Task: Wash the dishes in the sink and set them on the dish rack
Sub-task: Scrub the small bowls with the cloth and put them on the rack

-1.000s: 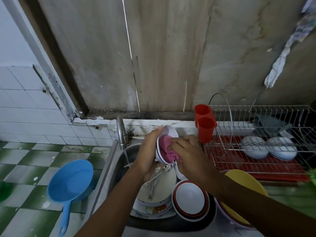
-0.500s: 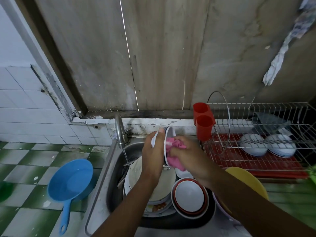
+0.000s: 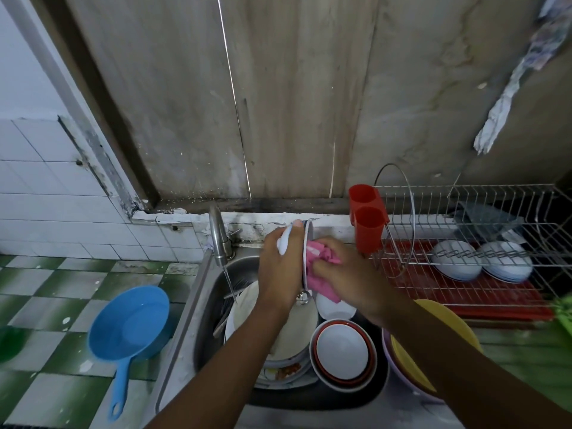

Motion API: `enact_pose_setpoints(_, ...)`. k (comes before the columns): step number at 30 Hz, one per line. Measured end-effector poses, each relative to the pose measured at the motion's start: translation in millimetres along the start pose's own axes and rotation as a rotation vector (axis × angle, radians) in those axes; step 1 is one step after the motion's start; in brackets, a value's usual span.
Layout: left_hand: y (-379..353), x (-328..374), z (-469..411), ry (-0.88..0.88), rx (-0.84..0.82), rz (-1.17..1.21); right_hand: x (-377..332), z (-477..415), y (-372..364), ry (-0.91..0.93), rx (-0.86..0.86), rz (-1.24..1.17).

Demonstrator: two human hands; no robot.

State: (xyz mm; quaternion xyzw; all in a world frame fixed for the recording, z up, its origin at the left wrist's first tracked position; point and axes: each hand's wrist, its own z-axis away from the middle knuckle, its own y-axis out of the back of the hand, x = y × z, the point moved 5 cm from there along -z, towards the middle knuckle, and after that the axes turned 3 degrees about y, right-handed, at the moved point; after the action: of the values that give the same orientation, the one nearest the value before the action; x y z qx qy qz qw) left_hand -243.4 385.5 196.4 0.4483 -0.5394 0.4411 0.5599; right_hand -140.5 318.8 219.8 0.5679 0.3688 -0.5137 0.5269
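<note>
well, we see the left hand (image 3: 280,270) gripping a white ceramic bowl with a dark rim (image 3: 307,243). its fingers are curled round the outside and one fingertip reaches the top of the rim. the bowl stands on edge above the stainless steel sink (image 3: 244,264), close to the back wall. the right hand (image 3: 346,274) is bunched round a crumpled pink cloth (image 3: 320,264) and presses it into the bowl's hollow.

below the hands the sink is crowded. a stack of pale dinner plates (image 3: 297,332) carries a metal spoon (image 3: 304,297), a small plain white bowl (image 3: 335,308) lies just beside it, and a nest of red-rimmed white bowls (image 3: 342,354) fills the right side. the left forearm crosses the plates and hides part of them. a curved steel tap (image 3: 218,236) at the back left drops a thin stream of water towards the stack.

right of the sink a yellow plastic basin (image 3: 439,329) sits inside a lilac plastic basin (image 3: 399,373), largely covered by the right forearm. behind them the wire dish rack (image 3: 483,198) stands on a red plastic tray (image 3: 495,300) and holds a pair of upturned white bowls (image 3: 456,264). a red plastic cutlery holder (image 3: 366,221) hangs at the rack's left end, between the hands and the rack. on the green-and-white checked tiles (image 3: 46,305) to the left lies a blue plastic dipper with a long handle (image 3: 130,323).
</note>
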Motion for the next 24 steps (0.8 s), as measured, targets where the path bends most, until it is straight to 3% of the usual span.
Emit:
enact_pose_setpoints(2, -2.3, -7.6, -0.1, 0.011, -0.01, 0.002, 7.5, 0.6, -1.6, -0.05, -0.007, -0.045)
enact_pose_setpoints(5, -2.2, -21.9, 12.0, -0.105, 0.037, -0.135, 7.3, -3.4, 6.3, -0.238, -0.045, -0.63)
enact_pose_setpoints(7, -3.4, -24.1, 17.0, -0.157, -0.004, -0.14, 13.0, -2.7, 13.8, -0.324, -0.018, -0.794)
enact_pose_setpoints(11, -7.4, -21.4, 8.8, 0.011, -0.105, 0.016, 16.9, -0.8, 8.9, -0.256, -0.006, -0.565)
enact_pose_setpoints(16, -0.3, -27.2, 20.3, -0.268, -0.127, -0.208, 26.8, 3.1, 16.2, -0.468, 0.046, -0.905)
enact_pose_setpoints(19, 2.4, -25.7, 17.7, -0.334, -0.214, -0.23, 23.9, 8.4, 16.1, -0.424, 0.022, -0.843)
enact_pose_setpoints(22, 5.3, -22.8, 17.0, -0.176, -0.306, -0.15, 17.7, 9.0, 17.4, -0.265, 0.061, -0.599)
enact_pose_setpoints(24, 8.0, -13.6, 13.0, 0.049, -0.283, -0.03, 11.3, 9.0, 22.2, -0.126, 0.118, -0.394)
